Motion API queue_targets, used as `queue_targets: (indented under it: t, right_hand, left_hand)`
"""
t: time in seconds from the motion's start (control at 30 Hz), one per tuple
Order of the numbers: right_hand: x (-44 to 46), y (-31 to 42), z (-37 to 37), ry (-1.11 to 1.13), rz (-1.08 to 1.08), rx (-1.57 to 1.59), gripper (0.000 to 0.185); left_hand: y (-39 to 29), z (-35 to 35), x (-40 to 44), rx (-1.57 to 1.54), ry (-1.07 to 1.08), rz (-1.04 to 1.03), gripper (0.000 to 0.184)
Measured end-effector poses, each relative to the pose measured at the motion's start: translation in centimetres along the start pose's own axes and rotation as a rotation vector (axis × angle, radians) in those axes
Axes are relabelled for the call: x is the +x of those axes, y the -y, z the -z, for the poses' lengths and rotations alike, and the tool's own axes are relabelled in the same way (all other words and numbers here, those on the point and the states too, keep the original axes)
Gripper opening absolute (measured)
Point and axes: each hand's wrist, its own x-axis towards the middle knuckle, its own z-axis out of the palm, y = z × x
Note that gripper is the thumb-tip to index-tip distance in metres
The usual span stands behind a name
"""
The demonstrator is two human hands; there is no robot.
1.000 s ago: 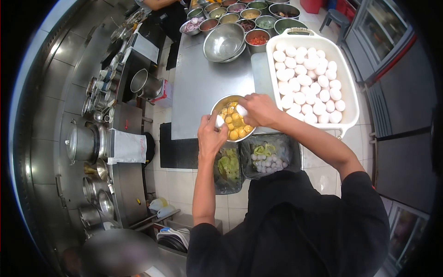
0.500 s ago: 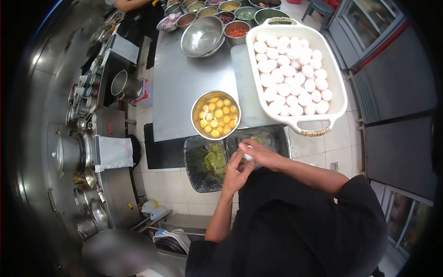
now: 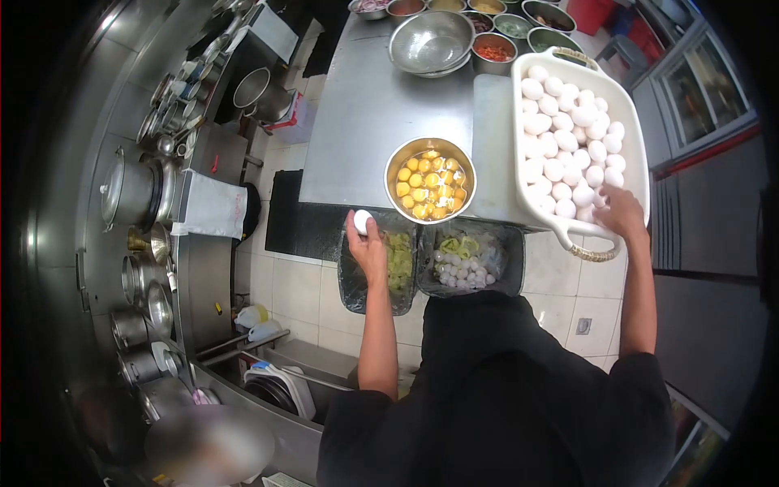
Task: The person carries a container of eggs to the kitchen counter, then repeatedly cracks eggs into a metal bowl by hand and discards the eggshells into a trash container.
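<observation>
My left hand is raised over the left black-lined bin, its fingers round a white egg. Over at the right, my right hand reaches into the near right corner of a white tub with rope-wrapped handles. Its bent fingertips touch an egg there and are partly hidden. Many white eggs are piled in the tub. Between the hands, a metal bowl holds many yolks in clear egg white, standing at the near edge of the steel table.
The right bin contains round whitish pieces and green leaf scraps. A pale green board lies under the tub's left side. Metal colanders and several bowls of cut ingredients stand at the back. Pots line a counter on the left.
Both hands were together around an egg above the bins. They have parted: the left moved left with an egg, the right went out to the tub. The view has shifted as well.
</observation>
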Motion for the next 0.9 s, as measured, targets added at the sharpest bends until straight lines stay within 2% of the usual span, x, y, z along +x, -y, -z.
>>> queue_targets:
  t: [0.1,0.13,0.2,0.23,0.3,0.33,0.37,0.47,0.5,0.57,0.6,0.63,0.67,0.7,0.73,0.77,0.8,0.83,0.9]
  right_hand:
    - [1.1,-1.5,-1.2,0.137,0.016,0.035,0.037]
    - [1.3,-1.8,-1.6,0.119,0.036,0.055,0.035]
    - [1.6,-2.7,-2.0,0.084,0.071,0.091,0.031]
    - [1.3,-2.3,-1.3,0.11,0.031,0.192,0.03]
    - [0.8,-1.3,0.1,0.169,-0.036,0.391,0.029]
    - [1.2,-1.4,0.0,0.153,-0.03,0.598,0.029]
    - [1.7,-1.8,-0.3,0.139,-0.026,0.809,0.028]
    - [1.6,0.4,1.0,0.143,0.022,1.315,0.033]
    - [1.4,1.6,1.7,0.153,0.072,1.432,0.032]
    - [1.3,4.6,2.3,0.139,0.181,1.59,0.031]
    - [1.7,5.8,1.9,0.122,0.273,1.565,0.027]
    - [2.1,7.2,1.6,0.104,0.366,1.537,0.023]
    - [1.9,9.5,2.0,0.132,0.368,1.398,0.017]
    - [1.1,12.3,2.3,0.048,0.386,1.17,0.02]
    - [0.8,14.7,2.3,0.018,0.51,1.01,0.028]
    - [0.8,16.6,1.9,-0.081,0.715,0.816,0.035]
    - [0.1,18.8,2.4,0.011,0.763,0.795,0.042]
    - [0.4,20.3,1.5,-0.06,0.928,0.776,0.044]
    - [1.1,23.2,0.8,-0.064,1.087,0.627,0.053]
  left_hand:
    - [0.7,-0.1,2.1,0.342,-0.125,-0.285,0.048]
    - [0.3,-0.3,2.3,0.451,-0.15,-0.38,0.048]
    - [-0.5,-1.0,2.2,0.418,-0.145,-0.401,0.048]
    - [-0.7,-1.2,2.2,0.403,-0.146,-0.41,0.048]
    - [1.2,-1.2,3.1,0.578,-0.128,-0.594,0.048]
    - [1.7,-1.1,3.4,0.672,-0.12,-0.683,0.048]
    - [2.2,-1.1,3.6,0.693,-0.019,-0.663,0.048]
    - [1.9,-0.9,3.9,0.608,0.074,-0.464,0.048]
    - [1.3,-0.8,4.0,0.663,0.023,-0.554,0.046]
    - [-2.1,-0.6,3.6,0.246,0.126,-0.11,0.044]
    - [-3.3,-0.5,3.6,0.04,0.176,0.114,0.043]
    - [-3.8,-0.5,3.7,-0.202,0.197,0.079,0.042]
    - [-5.2,-0.4,3.5,-0.302,0.271,0.118,0.042]
    - [-7.5,-0.4,3.2,-0.4,0.347,0.159,0.042]
    - [-9.5,-0.5,2.9,-0.498,0.422,0.201,0.041]
    - [-10.8,-0.8,2.7,-0.49,0.495,0.177,0.039]
    - [-11.9,-1.1,2.7,-0.484,0.554,0.198,0.038]
    - [-12.9,-1.4,2.7,-0.478,0.612,0.218,0.036]
    - [-14.6,-2.1,2.7,-0.455,0.699,0.229,0.034]
